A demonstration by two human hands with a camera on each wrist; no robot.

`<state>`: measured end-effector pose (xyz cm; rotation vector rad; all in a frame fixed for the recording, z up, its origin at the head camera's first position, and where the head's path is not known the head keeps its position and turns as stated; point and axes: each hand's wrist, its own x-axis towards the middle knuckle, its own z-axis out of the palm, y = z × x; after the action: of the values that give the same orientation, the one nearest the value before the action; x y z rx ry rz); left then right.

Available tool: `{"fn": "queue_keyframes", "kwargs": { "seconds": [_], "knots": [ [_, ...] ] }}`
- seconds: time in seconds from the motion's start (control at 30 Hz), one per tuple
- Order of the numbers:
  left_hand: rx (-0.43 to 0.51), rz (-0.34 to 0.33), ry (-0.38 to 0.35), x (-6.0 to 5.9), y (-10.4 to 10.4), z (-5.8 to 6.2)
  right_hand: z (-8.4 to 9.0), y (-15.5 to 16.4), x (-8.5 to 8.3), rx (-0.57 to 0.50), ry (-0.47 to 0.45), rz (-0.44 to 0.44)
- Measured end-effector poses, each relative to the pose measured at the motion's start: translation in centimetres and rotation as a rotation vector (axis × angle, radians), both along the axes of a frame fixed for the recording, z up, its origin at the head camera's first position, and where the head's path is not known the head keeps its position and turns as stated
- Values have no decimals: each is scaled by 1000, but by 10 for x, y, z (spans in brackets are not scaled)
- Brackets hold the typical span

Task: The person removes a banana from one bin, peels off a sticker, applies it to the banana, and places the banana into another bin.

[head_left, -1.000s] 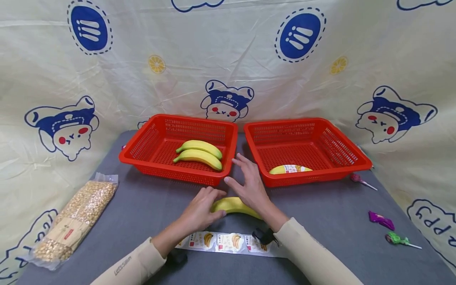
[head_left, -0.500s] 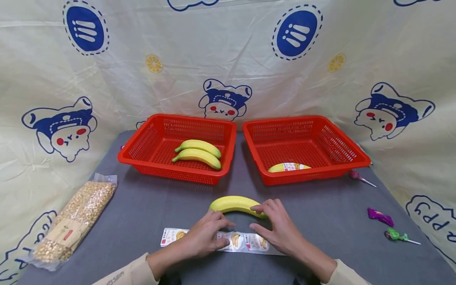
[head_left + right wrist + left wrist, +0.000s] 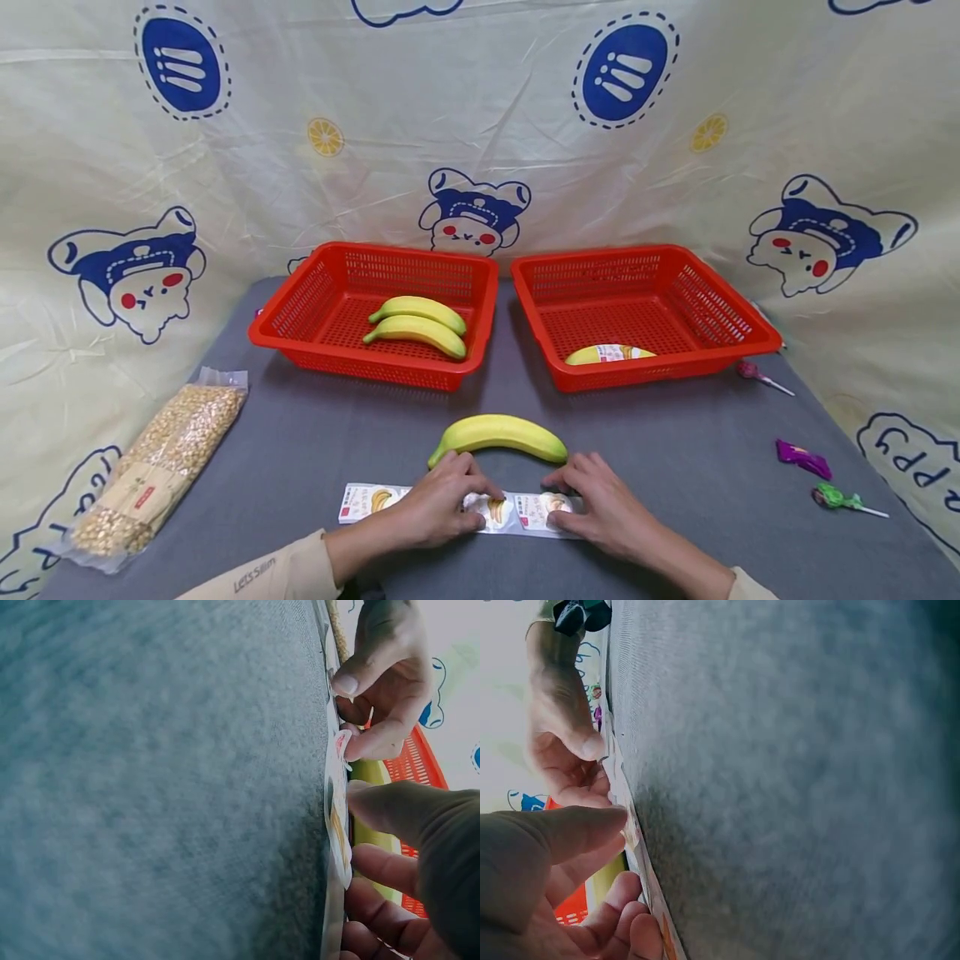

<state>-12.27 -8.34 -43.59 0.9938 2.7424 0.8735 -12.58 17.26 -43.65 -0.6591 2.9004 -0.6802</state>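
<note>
A strip of banana-print stickers (image 3: 498, 513) lies crosswise on the grey table, near the person. My left hand (image 3: 448, 500) holds it about the middle, thumb on the near edge and forefinger on the far side. At the strip's right end, my right hand (image 3: 611, 508) grips with curled fingers and thumb. In the right wrist view, one sticker (image 3: 339, 817) bows up slightly between the two hands. A loose banana (image 3: 498, 435) lies just beyond the strip, close to the left fingertips.
Two red baskets stand behind: the left basket (image 3: 300, 346) holds two bananas (image 3: 416, 325), the right basket (image 3: 675, 367) one labelled banana (image 3: 609, 354). A bag of grains (image 3: 161, 467) lies at left. Lollipops (image 3: 832, 497) and a purple candy (image 3: 802, 458) lie at right.
Both hands have drawn back from the banana toward me and come down on the sticker strip. The banana lies released, shifted slightly left.
</note>
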Motion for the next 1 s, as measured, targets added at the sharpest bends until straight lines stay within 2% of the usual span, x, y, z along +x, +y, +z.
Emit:
{"fn": "queue_keyframes", "kwargs": {
  "seconds": [0.2, 0.3, 0.4, 0.57, 0.9, 1.0],
  "knots": [
    [-34, -8, 61, 4, 1, -3, -3, 3, -1, 47, -10, 21],
    [-42, -2, 116, 7, 2, -5, -3, 4, -1, 49, -9, 32],
    [-44, 6, 139, 10, 3, -5, -3, 5, 0, 37, -8, 33],
    [-43, 10, 140, 10, 3, -4, -3, 6, 1, 22, 5, 41],
    [-52, 19, 120, 10, 3, -2, -2, 6, 3, 82, 104, 98],
    [-55, 23, 118, 10, 3, -2, -2, 5, 3, 65, 98, 112]
  ]
}}
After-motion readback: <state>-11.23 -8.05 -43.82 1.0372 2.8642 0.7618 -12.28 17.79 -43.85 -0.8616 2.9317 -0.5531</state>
